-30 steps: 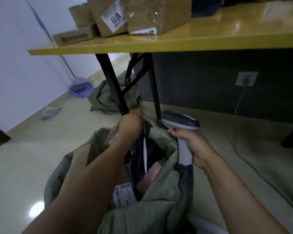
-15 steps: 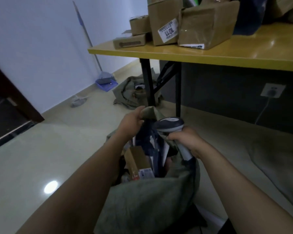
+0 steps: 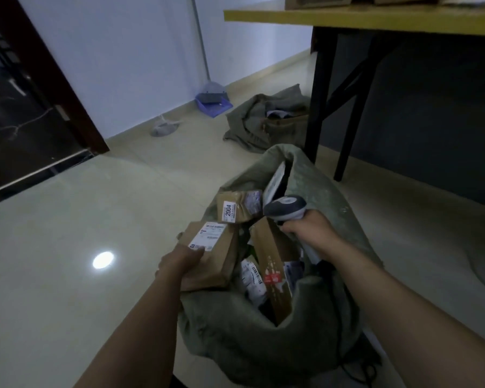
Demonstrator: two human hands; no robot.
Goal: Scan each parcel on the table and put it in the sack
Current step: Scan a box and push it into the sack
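Observation:
A grey-green sack [image 3: 266,331] stands open on the floor, filled with several parcels. My left hand [image 3: 179,260] grips a brown cardboard parcel [image 3: 210,256] with a white label at the sack's left rim. Behind it lies a small brown parcel marked 2004 [image 3: 235,210]. A tall brown box with red print [image 3: 272,271] stands upright in the sack's middle. My right hand [image 3: 310,229] holds the handle of a grey barcode scanner [image 3: 284,207] over the sack's right side. The yellow table [image 3: 361,18] is at the top right, with parcels just visible on it.
A second grey sack [image 3: 263,121] lies slumped by the black table leg [image 3: 318,93]. A blue dustpan and broom [image 3: 212,100] lean at the white wall. A dark doorway [image 3: 25,107] is at the left. Pale tiled floor spreads to the left.
My left hand has left the sack's far rim and now grips a brown parcel at its left rim. The view has swung left and down. The sack's mouth gapes wider.

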